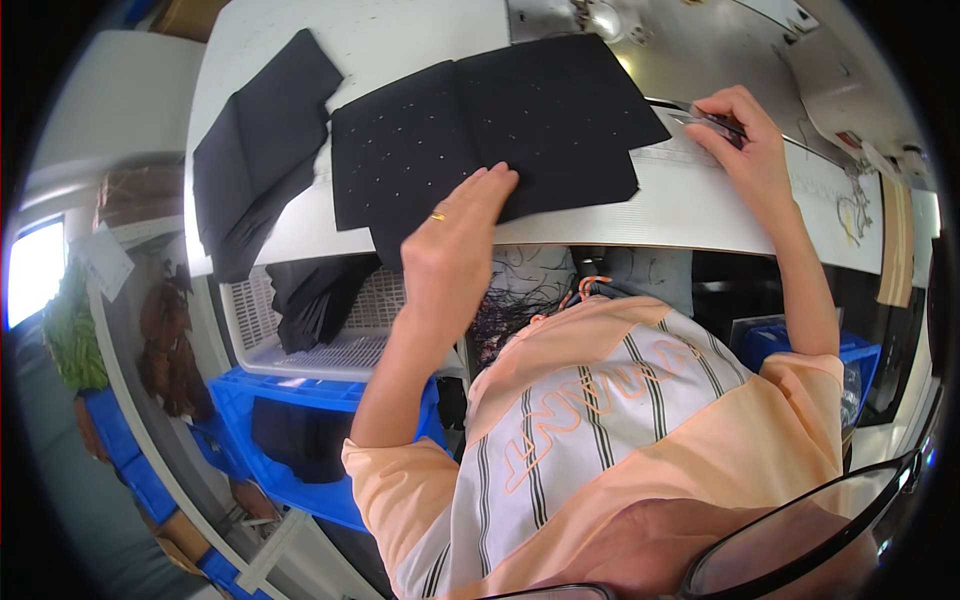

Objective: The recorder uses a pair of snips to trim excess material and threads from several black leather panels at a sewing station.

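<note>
Head view: a white tabletop (690,215) is the largest thing, spread across the space in front of the person. A shiny metal plate (690,50) adjoins it at the far right. Next in size comes the black cloth (540,110) dotted with small pale specks, lying across the middle of the tabletop. It appears to be made of overlapping layers, with a crease running down its middle; its lower left part reaches the near edge, and one pointed corner extends toward the right.

A blue crate (300,393) stands below the tabletop's near left corner. On the tabletop's left side lies a smaller, folded black piece (265,150), slanting down to the near edge and separated from the speckled cloth by a narrow strip of white surface. Below that edge, a pale lattice basket (385,305) sits above the crate, with bunched dark fabric (315,300) in it.

The left hand (455,235) comes over the near edge. Its fingers are straight and close together, laid on the lower middle of the speckled cloth, which spreads out beyond and to both sides of them. The right hand (750,150) is raised just beyond the cloth's right corner, apart from the fabric, its fingers closed around a small dark tool (724,128). Smallest is a gold-coloured ring (438,216) on the left hand.
</note>
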Demonstrator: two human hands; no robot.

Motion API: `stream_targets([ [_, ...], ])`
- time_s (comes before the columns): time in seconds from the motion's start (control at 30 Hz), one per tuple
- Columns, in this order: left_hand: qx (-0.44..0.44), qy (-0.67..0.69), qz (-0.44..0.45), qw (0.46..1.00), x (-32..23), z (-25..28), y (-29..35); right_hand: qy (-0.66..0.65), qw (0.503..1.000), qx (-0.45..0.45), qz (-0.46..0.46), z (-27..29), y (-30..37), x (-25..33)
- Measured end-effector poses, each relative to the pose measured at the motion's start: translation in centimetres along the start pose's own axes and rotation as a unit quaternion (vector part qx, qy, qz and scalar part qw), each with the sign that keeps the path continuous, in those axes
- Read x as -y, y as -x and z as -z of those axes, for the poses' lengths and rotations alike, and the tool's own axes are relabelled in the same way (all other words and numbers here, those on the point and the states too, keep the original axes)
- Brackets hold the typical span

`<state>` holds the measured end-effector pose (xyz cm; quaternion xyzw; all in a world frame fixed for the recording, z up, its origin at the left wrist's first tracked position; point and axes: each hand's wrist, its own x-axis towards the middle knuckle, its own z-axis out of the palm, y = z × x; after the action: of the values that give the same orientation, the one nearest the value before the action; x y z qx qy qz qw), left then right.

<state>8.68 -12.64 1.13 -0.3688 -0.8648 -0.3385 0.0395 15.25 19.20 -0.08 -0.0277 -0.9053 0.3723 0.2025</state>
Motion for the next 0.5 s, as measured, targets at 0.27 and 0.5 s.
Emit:
stream_targets([
  [0.27, -0.46, -0.295, 0.161, 0.822, 0.9, 17.7, 18.9, -0.099, 0.981, 0.149, 0.075, -6.4, -5.2, 4.3],
  [0.5, -0.115, -0.335, 0.363, 0.862, 1.5, 11.6, 35.6, -0.045, 0.895, 0.165, 0.412, -21.3, -15.5, 10.9],
])
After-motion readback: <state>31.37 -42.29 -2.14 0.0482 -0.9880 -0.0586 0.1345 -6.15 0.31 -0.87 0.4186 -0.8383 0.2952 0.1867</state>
